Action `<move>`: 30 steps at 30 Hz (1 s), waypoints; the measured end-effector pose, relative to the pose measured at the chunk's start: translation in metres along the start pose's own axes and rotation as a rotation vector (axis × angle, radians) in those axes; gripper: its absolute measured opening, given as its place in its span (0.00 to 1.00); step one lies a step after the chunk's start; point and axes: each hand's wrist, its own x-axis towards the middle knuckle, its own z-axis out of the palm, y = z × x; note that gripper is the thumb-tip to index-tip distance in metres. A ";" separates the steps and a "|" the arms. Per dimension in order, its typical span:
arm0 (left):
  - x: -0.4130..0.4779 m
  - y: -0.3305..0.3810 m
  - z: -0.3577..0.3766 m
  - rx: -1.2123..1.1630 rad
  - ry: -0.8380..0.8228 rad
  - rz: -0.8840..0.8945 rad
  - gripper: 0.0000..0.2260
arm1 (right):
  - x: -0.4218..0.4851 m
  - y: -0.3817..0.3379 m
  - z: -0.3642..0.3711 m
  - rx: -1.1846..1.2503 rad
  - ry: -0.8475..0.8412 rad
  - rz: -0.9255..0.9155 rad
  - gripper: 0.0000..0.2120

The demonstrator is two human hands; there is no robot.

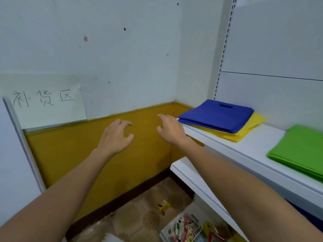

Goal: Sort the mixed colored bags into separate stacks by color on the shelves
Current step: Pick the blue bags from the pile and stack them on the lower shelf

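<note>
Our fingers (pixel 125 123) are spread and loosely hooked on both sides, pinching nothing. The left hand (pixel 116 137) hangs in the air and touches nothing. The right hand (pixel 172 130) hovers just beside the near-left corner of the blue bags (pixel 216 116), fingertips close to it but, as far as we can tell, not in contact.

The blue bags lie flat at the left end of the upper shelf (pixel 260 144), a neat pile with a die-cut handle slot showing near the far edge of the top one. They rest directly on the yellow bags (pixel 251 126), which stick out underneath at the right and front, so two colours share one stack here. The green bags (pixel 300 151) form their own pile well apart to the right on the same shelf.

We judge these to be thin, soft, fabric-like bags: light, limp, likely to sag and to slide over one another. A pinch at one corner would probably fan the pile. We would rather slip the fingers under the blue layer's left edge, thumb on top, and steady the far side with the other hand, taking the blue off the yellow as one flat bundle.

Below, a lower shelf (pixel 192 175) juts out, with a basket (pixel 181 229) of small items beneath it.
</note>
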 end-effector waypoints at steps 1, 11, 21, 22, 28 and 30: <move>0.006 -0.004 0.001 -0.006 -0.003 -0.005 0.17 | 0.007 -0.001 0.003 -0.004 -0.004 0.002 0.25; 0.139 -0.066 0.048 -0.083 -0.027 0.120 0.17 | 0.129 0.016 0.059 -0.057 0.047 0.096 0.24; 0.281 -0.011 0.120 -0.214 -0.156 0.409 0.17 | 0.177 0.109 0.016 -0.204 0.170 0.411 0.23; 0.284 0.007 0.132 -0.242 -0.172 0.455 0.17 | 0.168 0.124 0.005 -0.242 0.168 0.460 0.23; 0.283 0.107 0.191 -0.366 -0.295 0.705 0.18 | 0.104 0.200 -0.060 -0.417 0.254 0.768 0.22; 0.283 0.128 0.204 -0.382 -0.320 0.751 0.18 | 0.088 0.216 -0.076 -0.465 0.262 0.835 0.23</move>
